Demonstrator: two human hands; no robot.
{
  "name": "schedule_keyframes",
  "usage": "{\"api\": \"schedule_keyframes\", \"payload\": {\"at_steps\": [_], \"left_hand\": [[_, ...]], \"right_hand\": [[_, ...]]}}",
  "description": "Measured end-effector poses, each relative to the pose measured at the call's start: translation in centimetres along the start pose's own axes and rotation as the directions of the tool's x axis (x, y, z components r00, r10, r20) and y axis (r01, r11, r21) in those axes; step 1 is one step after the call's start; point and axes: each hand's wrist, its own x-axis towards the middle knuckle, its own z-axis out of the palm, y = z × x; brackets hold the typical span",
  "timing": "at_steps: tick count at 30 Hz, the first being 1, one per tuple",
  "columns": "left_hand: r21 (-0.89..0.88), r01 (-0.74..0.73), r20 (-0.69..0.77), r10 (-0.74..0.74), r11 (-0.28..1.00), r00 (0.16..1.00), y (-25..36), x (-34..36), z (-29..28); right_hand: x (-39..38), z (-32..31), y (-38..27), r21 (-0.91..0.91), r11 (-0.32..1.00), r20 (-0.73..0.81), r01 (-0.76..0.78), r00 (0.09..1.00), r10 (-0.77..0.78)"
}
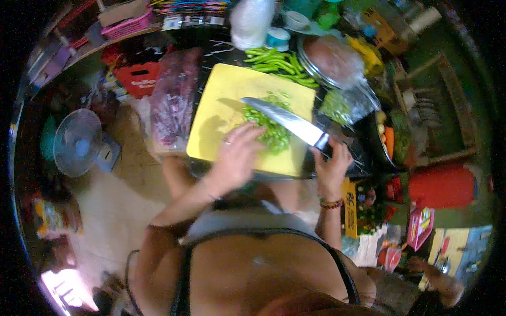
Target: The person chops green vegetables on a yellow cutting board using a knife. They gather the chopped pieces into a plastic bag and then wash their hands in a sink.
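Observation:
A yellow cutting board (221, 95) lies on the dark counter before me, with a pile of chopped green chilies (276, 138) in its middle. My right hand (333, 159) grips the black handle of a kitchen knife (287, 120). Its broad blade slants up and left across the pile. Beside the pile, at its left edge, my left hand (238, 155) has its fingers stretched out, slightly blurred; no held thing shows in it. Whole long green chilies (274, 64) lie just past the board's far edge.
Left of the board sits a plastic bag of dark reddish contents (174, 100). A covered bowl (332, 60) and a clear bag of chopped greens (340, 105) stand at the right. A scale (79, 145) is at far left. Another person's arm (440, 279) shows at lower right.

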Motion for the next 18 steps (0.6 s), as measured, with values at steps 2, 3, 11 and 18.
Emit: {"api": "schedule_keyframes", "payload": {"at_steps": [2,3,11,18], "left_hand": [[-0.054,-0.095,0.145,0.102,0.994,0.984,2.5,1.5,2.0],[-0.067,-0.129,0.213,0.141,0.989,0.967,3.3,1.9,2.9],[0.047,-0.036,0.283,0.021,0.998,0.959,2.5,1.9,7.6],[0.085,0.034,0.249,-0.054,0.996,0.967,1.9,2.2,6.5]], "right_hand": [[-0.5,-0.1,-0.6,0.038,0.999,0.088,-0.039,0.995,0.035],[-0.8,0.0,-0.9,0.051,0.998,0.085,-0.030,0.996,0.026],[-2.0,-0.9,-1.0,0.038,0.997,0.033,-0.072,0.997,0.071],[-3.0,-2.2,0.3,-0.046,0.997,0.037,-0.070,0.997,0.071]]}}
